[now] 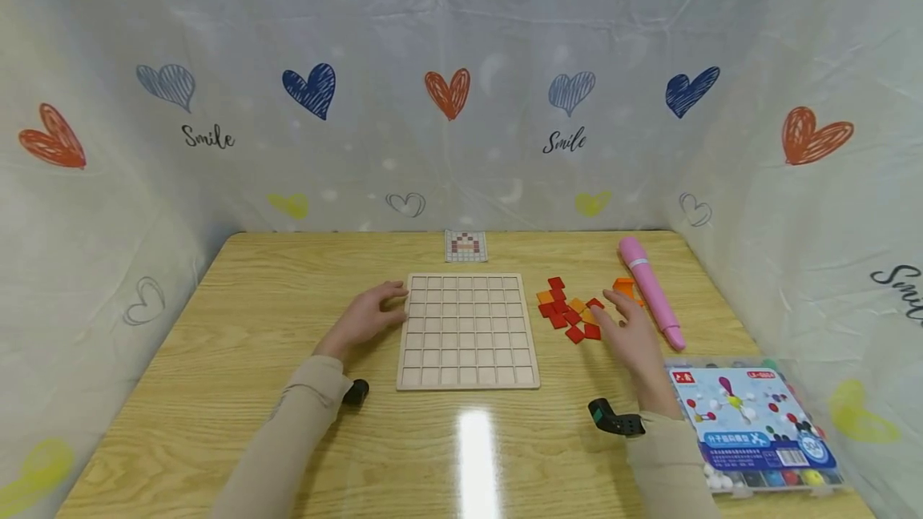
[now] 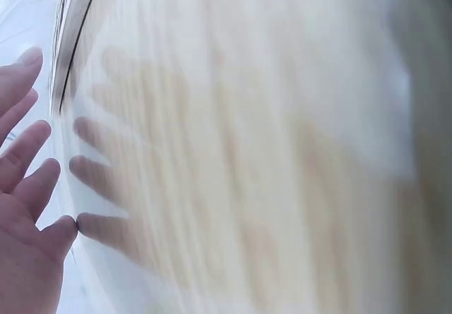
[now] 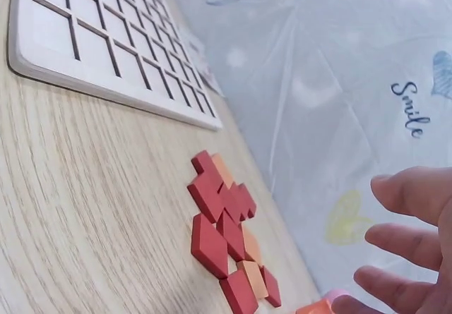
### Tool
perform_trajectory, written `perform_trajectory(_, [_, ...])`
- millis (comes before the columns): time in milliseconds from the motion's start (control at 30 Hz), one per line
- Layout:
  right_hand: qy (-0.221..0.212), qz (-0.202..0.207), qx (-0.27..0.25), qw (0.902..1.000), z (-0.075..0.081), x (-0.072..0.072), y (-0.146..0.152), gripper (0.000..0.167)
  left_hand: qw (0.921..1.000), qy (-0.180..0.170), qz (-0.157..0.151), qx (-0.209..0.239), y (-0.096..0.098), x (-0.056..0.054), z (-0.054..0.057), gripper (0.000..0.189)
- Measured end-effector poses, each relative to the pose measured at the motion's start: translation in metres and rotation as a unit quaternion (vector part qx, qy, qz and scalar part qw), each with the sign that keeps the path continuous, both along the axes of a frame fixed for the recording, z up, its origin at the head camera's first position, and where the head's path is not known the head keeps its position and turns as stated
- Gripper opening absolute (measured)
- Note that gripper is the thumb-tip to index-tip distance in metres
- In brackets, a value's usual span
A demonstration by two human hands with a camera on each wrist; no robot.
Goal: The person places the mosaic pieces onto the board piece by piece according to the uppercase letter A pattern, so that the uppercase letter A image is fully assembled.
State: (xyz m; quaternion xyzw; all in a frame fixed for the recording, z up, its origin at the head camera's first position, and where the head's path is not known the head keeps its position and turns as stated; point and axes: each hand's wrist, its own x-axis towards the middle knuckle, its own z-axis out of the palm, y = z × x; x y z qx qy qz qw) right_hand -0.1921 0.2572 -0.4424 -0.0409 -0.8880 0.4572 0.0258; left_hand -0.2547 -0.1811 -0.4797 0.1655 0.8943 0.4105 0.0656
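table [image 1: 252, 303], wood-grained. clear plastic box [image 1: 753, 423], printed design on top, toward the near right corner. gridded wooden board [image 1: 468, 332], flat, mid-table. left hand [image 1: 368, 315], grip relaxed and holding nothing, fingertips at the board's left edge, contact not discernible. right hand [image 1: 630, 335], fingers apart, nothing held, over the table's right half. pink tube [image 1: 654, 291], near the right edge. patterned card [image 1: 465, 247], at the far edge. orange item [image 1: 623, 286], beside the tube. red and orange tiles [image 1: 560, 308], clustered off the board's right edge.
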Motion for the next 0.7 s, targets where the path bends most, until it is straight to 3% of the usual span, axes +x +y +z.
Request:
perform_trajectory(367, [-0.036,-0.031,-0.054,0.9974,-0.012,0.001,0.007,0.063,0.9989,0.031,-0.010,-0.033,-0.001,-0.006,-0.005,0.043])
perform_trajectory(567, [-0.050,-0.047,-0.036,0.9970,-0.022,0.000,0.008,0.055,0.9989,0.032,-0.020,-0.028,-0.001,-0.007,-0.007,0.041])
perform_trajectory(700, [-0.044,-0.040,0.003,0.9982,-0.028,0.000,0.007,0.048,0.9988,0.035,-0.022,-0.029,-0.001,-0.007,-0.008,0.040])
